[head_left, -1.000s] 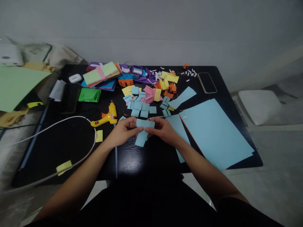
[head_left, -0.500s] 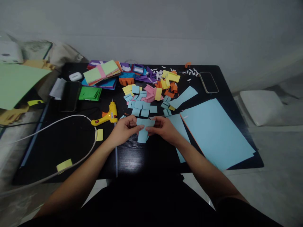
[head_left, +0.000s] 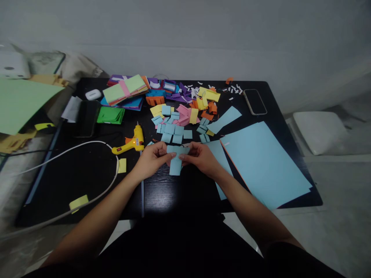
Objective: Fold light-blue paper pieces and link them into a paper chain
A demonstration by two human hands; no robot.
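Between my two hands, over the near middle of the table, is a light-blue paper piece [head_left: 175, 166] shaped like a T, wide at the top with a strip hanging down. My left hand [head_left: 155, 158] pinches its left side, thumb on the front face. On the other side my right hand [head_left: 199, 157] pinches it the same way. The fingers behind the paper are mostly hidden. Just beyond it lie several small folded light-blue paper pieces [head_left: 172, 132]. A yellow glue gun [head_left: 133, 142] with a small lit light rests left of my left hand.
Large light-blue sheets [head_left: 266, 166] cover the right of the black table [head_left: 165, 197]. A phone [head_left: 255, 102] lies at the far right. Stacked coloured paper [head_left: 126, 90], green paper [head_left: 110, 115] and white scraps [head_left: 233, 89] sit along the back. A white cable [head_left: 107, 189] loops across the left.
The blue paper piece has turned very slightly between my fingers. Both hands stay in nearly the same place with the same pinch.
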